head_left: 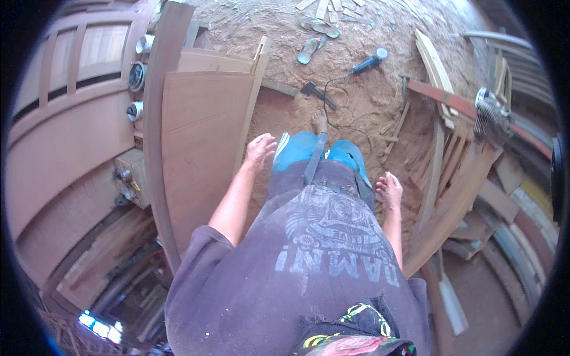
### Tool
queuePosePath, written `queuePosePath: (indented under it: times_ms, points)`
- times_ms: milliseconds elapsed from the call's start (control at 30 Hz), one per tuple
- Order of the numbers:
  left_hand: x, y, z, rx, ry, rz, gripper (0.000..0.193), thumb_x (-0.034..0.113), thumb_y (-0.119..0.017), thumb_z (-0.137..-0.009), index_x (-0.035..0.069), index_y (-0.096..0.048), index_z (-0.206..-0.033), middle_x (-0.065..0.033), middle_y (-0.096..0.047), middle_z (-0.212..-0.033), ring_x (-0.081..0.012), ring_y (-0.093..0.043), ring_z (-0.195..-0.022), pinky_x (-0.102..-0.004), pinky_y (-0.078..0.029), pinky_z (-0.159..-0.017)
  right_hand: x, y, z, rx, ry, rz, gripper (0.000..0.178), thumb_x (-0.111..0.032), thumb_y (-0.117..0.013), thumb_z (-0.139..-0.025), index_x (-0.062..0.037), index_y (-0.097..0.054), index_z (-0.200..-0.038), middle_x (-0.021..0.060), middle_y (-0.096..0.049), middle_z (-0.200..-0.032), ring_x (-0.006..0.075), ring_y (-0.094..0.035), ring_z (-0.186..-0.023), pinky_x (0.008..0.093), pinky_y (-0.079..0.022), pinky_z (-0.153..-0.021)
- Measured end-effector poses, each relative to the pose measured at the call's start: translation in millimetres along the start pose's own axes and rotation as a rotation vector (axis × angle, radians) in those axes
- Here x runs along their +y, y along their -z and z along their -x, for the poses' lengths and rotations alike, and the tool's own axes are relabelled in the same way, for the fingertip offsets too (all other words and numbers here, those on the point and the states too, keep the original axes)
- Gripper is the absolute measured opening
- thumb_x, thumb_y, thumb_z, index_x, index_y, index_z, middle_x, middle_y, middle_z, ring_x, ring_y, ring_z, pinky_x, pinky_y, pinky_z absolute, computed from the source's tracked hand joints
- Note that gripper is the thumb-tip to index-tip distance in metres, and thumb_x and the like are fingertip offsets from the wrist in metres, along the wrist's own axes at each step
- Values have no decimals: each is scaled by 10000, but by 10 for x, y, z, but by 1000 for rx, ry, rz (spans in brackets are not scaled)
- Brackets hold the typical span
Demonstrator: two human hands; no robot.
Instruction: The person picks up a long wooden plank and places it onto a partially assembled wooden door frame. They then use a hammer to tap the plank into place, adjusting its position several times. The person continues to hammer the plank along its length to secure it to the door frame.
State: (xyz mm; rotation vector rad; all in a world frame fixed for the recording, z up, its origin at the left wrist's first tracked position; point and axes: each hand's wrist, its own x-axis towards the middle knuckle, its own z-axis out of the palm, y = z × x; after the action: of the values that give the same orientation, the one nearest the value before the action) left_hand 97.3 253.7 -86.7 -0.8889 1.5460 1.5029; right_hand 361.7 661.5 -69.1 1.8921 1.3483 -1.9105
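While our left hand (pixel 259 151) hangs near the brown board (pixel 205 121) at middle left of the frame, our right hand (pixel 389 191) hangs right of middle, fingers (pixel 269 145) loosely bent, a bit wide

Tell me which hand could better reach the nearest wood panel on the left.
Left, likely: the left hand is close beside the panel, while the right hand is farther away.

A broad, flat brown wooden panel (pixel 205 127) sits at left; a long pale board (pixel 456 207) slants at right.
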Motion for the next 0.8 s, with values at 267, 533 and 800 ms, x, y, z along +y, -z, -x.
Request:
queuePosePath:
  times_ms: [267, 533, 800]
  points:
    - [-243, -16, -353, 162, -17, 233, 382, 270, -664, -998, 73, -615, -1321, -101, -701, -1239, -206, -707, -1058, -361, -581, -801, -133, 48, -493, -71, 49, 269, 366, -384, -685, -1011, -61, -700, -1182, 87, -741, -971, 121, -654, -715, 244, -477, -602]
    - [-1361, -216, -341, 220, 93, 493, 398, 283, -654, -1002, 88, -614, -1347, -92, -710, -1204, -209, -707, -1018, -369, -577, -818, -1218, -111, -588, -128, 101, 414, 367, -375, -675, -1019, -77, -648, -1231, 56, -709, -953, 123, -679, -737, 254, -529, -571]
    - [-1279, -610, -342, 193, 68, 422, 449, 242, -665, -991, 3, -588, -1363, -159, -689, -1263, -292, -683, -1134, -448, -558, -973, -1659, -231, -642, -113, 214, 413, 368, -378, -685, -1010, -82, -652, -1227, 55, -716, -966, 137, -690, -744, 262, -556, -594]
